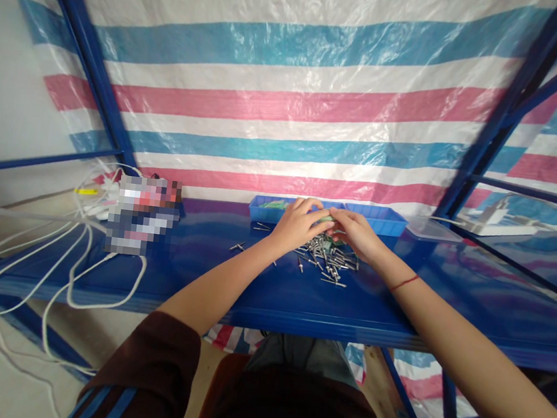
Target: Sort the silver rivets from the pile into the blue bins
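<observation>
Above a pile of metal blind rivets (pixel 336 259), both hands meet with fingertips close together. My left hand (pixel 299 223) is closed with bent fingers, its thumb and index finger at a small pale green piece (pixel 327 219). From the other side, my right hand (pixel 355 232) is closed at the same piece, its fingers partly hidden. The piece is too small to name. More green bits show among the rivets under my right hand. A few loose rivets (pixel 237 246) lie apart to the left. Behind the hands stands a blue plastic bin (pixel 262 214) with green pieces inside.
A second blue bin (pixel 378 220) stands to the right, beside a clear plastic lid (pixel 432 229). A white power strip (pixel 495 222) lies at the far right. White cables (pixel 77 273) hang over the left edge of the blue table (pixel 190 279). Blue posts rise at both sides.
</observation>
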{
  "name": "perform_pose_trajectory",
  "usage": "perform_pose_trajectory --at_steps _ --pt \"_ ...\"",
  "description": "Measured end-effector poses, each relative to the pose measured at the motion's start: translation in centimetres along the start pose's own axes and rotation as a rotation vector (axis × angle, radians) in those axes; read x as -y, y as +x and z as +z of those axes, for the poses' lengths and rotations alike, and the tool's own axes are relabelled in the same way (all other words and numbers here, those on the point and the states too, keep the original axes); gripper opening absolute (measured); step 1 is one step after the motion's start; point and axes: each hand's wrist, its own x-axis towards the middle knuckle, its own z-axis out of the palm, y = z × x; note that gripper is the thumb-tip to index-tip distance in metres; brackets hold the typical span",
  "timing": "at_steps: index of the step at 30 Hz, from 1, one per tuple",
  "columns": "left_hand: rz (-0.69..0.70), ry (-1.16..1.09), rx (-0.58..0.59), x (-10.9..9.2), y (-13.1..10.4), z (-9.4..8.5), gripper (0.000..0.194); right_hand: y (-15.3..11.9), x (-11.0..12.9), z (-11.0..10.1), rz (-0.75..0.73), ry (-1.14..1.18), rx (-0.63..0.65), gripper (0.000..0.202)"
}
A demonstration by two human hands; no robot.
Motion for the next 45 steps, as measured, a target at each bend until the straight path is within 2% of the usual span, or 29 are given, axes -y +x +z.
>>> perform_pose_trajectory --at_steps 4,8,10,14,16,18,20,22,25,28,31,33,35,38,42,44,45 --pt "-0.016 -0.053 0.010 -0.9 0.0 0.0 0.050 0.3 -0.3 -0.6 -0.130 -0.078 -0.207 0.034" --pt "-0.183 -0.307 0.016 -1.2 0.3 0.7 0.047 0.0 -0.1 -0.9 -0.333 -0.445 -0.395 0.033" --pt "-0.286 -0.465 0.041 -1.0 0.5 1.2 0.047 -0.4 0.1 -0.7 -0.440 -0.594 -0.361 0.031" --pt "-0.459 -0.671 0.006 -0.1 0.8 2.0 0.045 -0.9 0.5 0.0 -0.588 -0.680 -0.121 0.028" --pt "-0.516 -0.716 -0.025 0.6 0.9 2.1 0.037 -0.8 0.5 0.2 -0.570 -0.632 -0.096 0.027" --pt "-0.515 -0.708 -0.065 1.2 0.9 2.0 0.029 -0.7 0.5 0.3 -0.465 -0.524 -0.163 0.028" --pt "-0.451 -0.636 -0.100 1.4 0.9 1.6 0.025 -0.5 0.5 0.3 -0.310 -0.350 -0.215 0.034" --pt "-0.338 -0.540 -0.114 1.2 0.8 1.0 0.022 -0.3 0.5 0.3 -0.170 -0.157 -0.184 0.038" --pt "-0.196 -0.420 -0.104 0.6 0.9 0.5 0.023 -0.1 0.4 0.3 -0.077 0.024 -0.138 0.034" --pt "-0.190 -0.424 -0.033 0.3 0.9 0.7 0.036 0.2 -0.1 0.1 -0.109 0.045 -0.198 0.030" --pt "-0.280 -0.600 0.119 0.4 0.7 1.3 0.046 0.5 -0.6 -0.3 -0.201 -0.028 -0.273 0.033" --pt "-0.334 -0.703 0.160 0.5 0.6 1.7 0.044 0.5 -0.8 -0.4 -0.259 -0.083 -0.283 0.035" --pt "-0.352 -0.736 0.113 0.7 0.6 1.9 0.037 0.5 -0.8 -0.4 -0.283 -0.112 -0.253 0.038" --pt "-0.373 -0.681 -0.037 1.5 1.0 1.8 0.030 0.4 -0.6 -0.2 -0.263 -0.114 -0.219 0.041" --pt "-0.477 -0.455 -0.268 4.2 1.3 0.8 0.031 0.6 -0.3 -0.5 -0.267 -0.131 -0.307 0.034" --pt "-0.534 -0.301 -0.245 5.9 0.9 -0.1 0.034 0.8 -0.4 -1.0 -0.272 -0.146 -0.350 0.031" --pt "-0.558 -0.209 -0.196 6.7 0.6 -0.5 0.035 0.9 -0.5 -1.2 -0.267 -0.151 -0.361 0.031"
